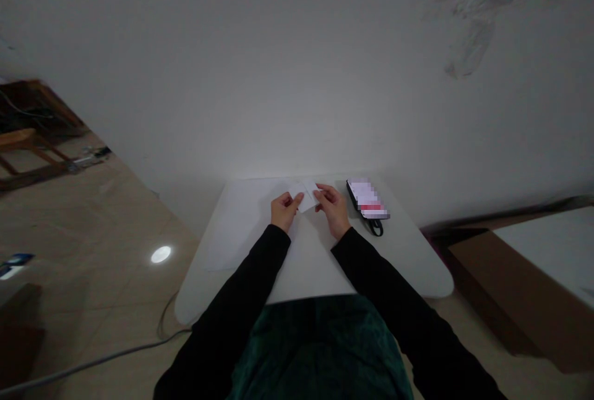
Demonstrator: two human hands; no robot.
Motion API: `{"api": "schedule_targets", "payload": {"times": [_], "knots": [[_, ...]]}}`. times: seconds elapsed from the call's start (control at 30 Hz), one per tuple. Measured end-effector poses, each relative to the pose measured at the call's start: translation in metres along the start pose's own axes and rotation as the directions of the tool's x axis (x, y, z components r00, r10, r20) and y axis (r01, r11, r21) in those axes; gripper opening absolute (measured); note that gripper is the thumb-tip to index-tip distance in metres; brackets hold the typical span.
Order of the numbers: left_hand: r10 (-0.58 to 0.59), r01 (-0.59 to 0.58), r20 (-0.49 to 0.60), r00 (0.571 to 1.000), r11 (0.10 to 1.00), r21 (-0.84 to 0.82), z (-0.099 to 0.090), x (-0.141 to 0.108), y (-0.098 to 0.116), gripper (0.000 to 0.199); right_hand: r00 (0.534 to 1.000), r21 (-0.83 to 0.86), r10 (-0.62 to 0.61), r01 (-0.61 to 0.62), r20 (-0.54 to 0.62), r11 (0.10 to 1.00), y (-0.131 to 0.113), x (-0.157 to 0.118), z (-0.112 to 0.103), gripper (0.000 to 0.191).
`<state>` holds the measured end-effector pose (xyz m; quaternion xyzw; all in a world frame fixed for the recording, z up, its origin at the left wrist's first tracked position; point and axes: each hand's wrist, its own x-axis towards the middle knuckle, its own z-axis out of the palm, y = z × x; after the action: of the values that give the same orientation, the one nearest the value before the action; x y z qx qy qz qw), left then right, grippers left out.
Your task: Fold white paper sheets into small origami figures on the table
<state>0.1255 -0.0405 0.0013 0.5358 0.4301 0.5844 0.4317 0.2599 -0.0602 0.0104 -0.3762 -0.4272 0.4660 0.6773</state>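
Between my two hands is a small folded piece of white paper [306, 200], held just above the white table [315, 270]. My left hand [283, 209] pinches its left edge between thumb and fingers. On the opposite edge, my right hand [332, 204] grips the paper with the thumb on top. A crease or overlapping flap shows on the paper's face; finer folds are too small to make out. Flat on the table's left side lies a larger white sheet [232, 226], partly under my left forearm.
A phone [369, 200] with a lit, blurred screen and a black strap [377, 226] lies right of my hands. The wall [297, 78] rises behind the table. A cable [106, 353] runs over the floor at left; a brown box-like piece [520, 282] stands at right.
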Motion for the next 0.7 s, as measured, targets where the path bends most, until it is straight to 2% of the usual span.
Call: {"api": "schedule_targets", "payload": {"times": [0.13, 0.2, 0.3, 0.4, 0.47, 0.57, 0.7], "knots": [[0.031, -0.030, 0.023, 0.999, 0.999, -0.024, 0.000, -0.001, 0.000, 0.041, 0.998, 0.010, -0.007, 0.006, 0.059, 1.000, -0.002, -0.001, 0.000, 0.036], [0.036, -0.036, 0.011, 0.999, 0.999, -0.030, -0.001, 0.000, -0.001, 0.041, 0.992, -0.007, -0.014, 0.015, 0.123, 1.000, -0.004, -0.003, 0.002, 0.045], [0.031, -0.031, -0.070, 0.997, 1.000, 0.007, -0.007, 0.004, -0.001, 0.038, 0.978, -0.029, 0.016, -0.011, 0.207, 1.000, -0.009, -0.006, 0.005, 0.055], [0.022, -0.015, -0.132, 0.991, 0.998, 0.057, -0.017, 0.013, 0.002, 0.046, 0.963, 0.004, 0.067, -0.071, 0.262, 0.997, -0.015, -0.005, 0.003, 0.048], [0.041, -0.032, -0.112, 0.993, 0.996, 0.086, -0.026, 0.019, 0.004, 0.051, 0.956, 0.010, 0.062, -0.068, 0.287, 0.998, -0.018, -0.003, 0.000, 0.040], [0.071, -0.065, -0.041, 0.997, 0.991, 0.119, -0.039, 0.028, 0.003, 0.042, 0.942, -0.067, 0.022, 0.000, 0.335, 0.998, -0.019, -0.001, -0.003, 0.026], [0.029, -0.033, 0.031, 0.999, 0.988, 0.148, -0.048, 0.031, 0.000, 0.041, 0.892, -0.145, 0.026, 0.045, 0.452, 0.988, -0.013, -0.002, -0.003, 0.021]]}}
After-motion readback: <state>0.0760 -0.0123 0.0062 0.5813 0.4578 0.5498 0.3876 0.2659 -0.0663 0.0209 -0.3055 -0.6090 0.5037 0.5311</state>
